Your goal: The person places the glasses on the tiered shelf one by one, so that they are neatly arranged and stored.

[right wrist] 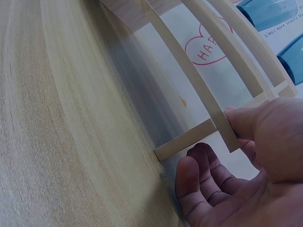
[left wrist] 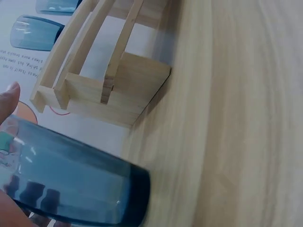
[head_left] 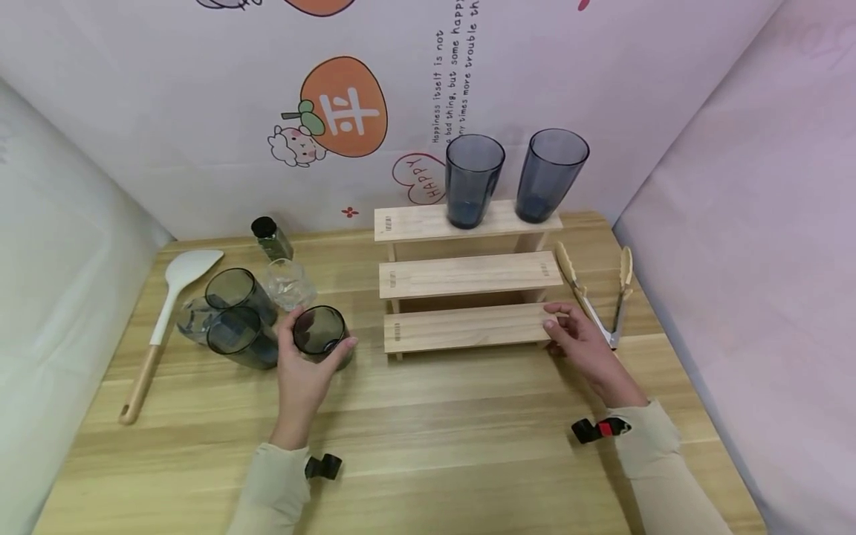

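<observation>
Dark glass tumbler [head_left: 322, 331], left of centre in the head view: I judge it stiff, fairly light, slick-walled, breakable. Best hold, to my mind: round the side, a little below the rim. Left hand [head_left: 302, 375] is on it, thumb and fingers curved about the upper wall, spread to its width. Whether its base touches the bench [head_left: 435, 446], I can't tell. Right hand [head_left: 585, 351], right of centre: narrow, pinching the right end of the wooden rack's lowest tier [head_left: 461, 328].
</observation>
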{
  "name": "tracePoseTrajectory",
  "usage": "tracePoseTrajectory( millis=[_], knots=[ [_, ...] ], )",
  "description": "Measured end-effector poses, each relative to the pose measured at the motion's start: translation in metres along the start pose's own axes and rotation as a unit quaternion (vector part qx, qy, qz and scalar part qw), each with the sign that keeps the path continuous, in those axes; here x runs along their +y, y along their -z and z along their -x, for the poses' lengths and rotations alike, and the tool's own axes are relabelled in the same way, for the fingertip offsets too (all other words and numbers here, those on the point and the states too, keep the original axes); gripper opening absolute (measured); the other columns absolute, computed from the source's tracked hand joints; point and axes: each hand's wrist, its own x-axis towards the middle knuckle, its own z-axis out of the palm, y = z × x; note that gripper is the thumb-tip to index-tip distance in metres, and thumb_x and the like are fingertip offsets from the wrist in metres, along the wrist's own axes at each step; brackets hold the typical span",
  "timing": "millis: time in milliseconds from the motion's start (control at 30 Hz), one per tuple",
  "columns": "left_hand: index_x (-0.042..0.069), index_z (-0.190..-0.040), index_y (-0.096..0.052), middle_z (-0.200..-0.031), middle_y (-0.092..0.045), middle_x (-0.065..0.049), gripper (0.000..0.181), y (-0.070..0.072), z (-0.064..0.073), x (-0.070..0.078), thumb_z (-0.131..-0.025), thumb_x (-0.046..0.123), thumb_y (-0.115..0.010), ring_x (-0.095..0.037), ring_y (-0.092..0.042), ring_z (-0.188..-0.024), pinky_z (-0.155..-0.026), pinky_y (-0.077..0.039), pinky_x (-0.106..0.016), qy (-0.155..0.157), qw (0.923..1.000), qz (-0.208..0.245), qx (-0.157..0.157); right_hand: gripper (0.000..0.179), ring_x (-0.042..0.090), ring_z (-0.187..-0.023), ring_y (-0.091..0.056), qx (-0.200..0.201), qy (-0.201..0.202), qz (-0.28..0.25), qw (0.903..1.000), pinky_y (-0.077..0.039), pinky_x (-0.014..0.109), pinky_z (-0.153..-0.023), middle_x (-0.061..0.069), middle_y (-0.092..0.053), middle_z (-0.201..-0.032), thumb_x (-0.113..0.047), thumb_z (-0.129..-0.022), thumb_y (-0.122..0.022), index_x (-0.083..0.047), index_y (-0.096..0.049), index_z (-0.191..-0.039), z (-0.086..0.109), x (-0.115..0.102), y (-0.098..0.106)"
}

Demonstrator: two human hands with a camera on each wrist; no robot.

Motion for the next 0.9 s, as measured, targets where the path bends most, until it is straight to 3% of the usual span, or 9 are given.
tracePoseTrajectory(
  millis=[200,400,567,733,900],
  knots=[
    [0.008,-0.15,-0.035,-0.147,-0.046,-0.005,0.095,-0.006,0.0,-0.004,-0.075,0.017,-0.093,-0.028,-0.042,-0.137,-0.113,-0.029,-0.05,-0.003,0.9985,0.055,0.008,0.05,0.03,-0.099,-0.059,-0.004,-0.001,-0.008,1.0,-0.054,0.035,-0.081,0.023,-0.052,-0.122,-0.035,-0.106,-0.055,-0.007,-0.042,-0.145,0.0,0.002,0.001],
    [0.005,-0.148,-0.039,-0.145,-0.048,-0.006,0.089,-0.01,-0.002,-0.003,-0.076,0.007,-0.091,-0.029,-0.044,-0.133,-0.111,-0.03,-0.051,-0.021,0.9969,0.074,0.019,0.049,0.029,-0.099,-0.058,-0.006,0.003,-0.013,0.9999,-0.055,0.035,-0.08,0.022,-0.052,-0.121,-0.034,-0.106,-0.055,-0.007,-0.042,-0.145,-0.001,0.004,0.001],
    [0.01,-0.148,-0.041,-0.141,-0.051,-0.006,0.084,-0.01,-0.004,-0.001,-0.079,0.01,-0.089,-0.026,-0.046,-0.132,-0.109,-0.033,-0.052,-0.006,0.9962,0.087,0.012,0.05,0.032,-0.099,-0.057,-0.003,0.004,-0.017,0.9998,-0.055,0.035,-0.079,0.024,-0.052,-0.122,-0.034,-0.106,-0.056,-0.007,-0.042,-0.145,0.0,0.004,0.001],
    [0.013,-0.148,-0.044,-0.138,-0.054,-0.012,0.08,-0.008,-0.012,0.002,-0.081,0.014,-0.088,-0.024,-0.049,-0.129,-0.107,-0.037,-0.052,-0.009,0.9972,0.074,0.004,0.05,0.034,-0.103,-0.056,-0.003,-0.001,-0.016,0.9999,-0.055,0.035,-0.08,0.024,-0.052,-0.125,-0.035,-0.106,-0.055,-0.007,-0.042,-0.146,0.001,0.002,0.002],
    [0.014,-0.146,-0.046,-0.137,-0.055,-0.014,0.077,-0.002,-0.033,0.024,-0.082,0.016,-0.088,-0.024,-0.051,-0.127,-0.107,-0.038,-0.045,-0.021,0.9966,0.074,-0.029,0.05,0.034,-0.097,-0.06,-0.002,-0.002,-0.016,0.9999,-0.055,0.036,-0.079,0.024,-0.052,-0.125,-0.035,-0.106,-0.056,-0.008,-0.042,-0.146,0.0,0.003,0.002]
  ],
)
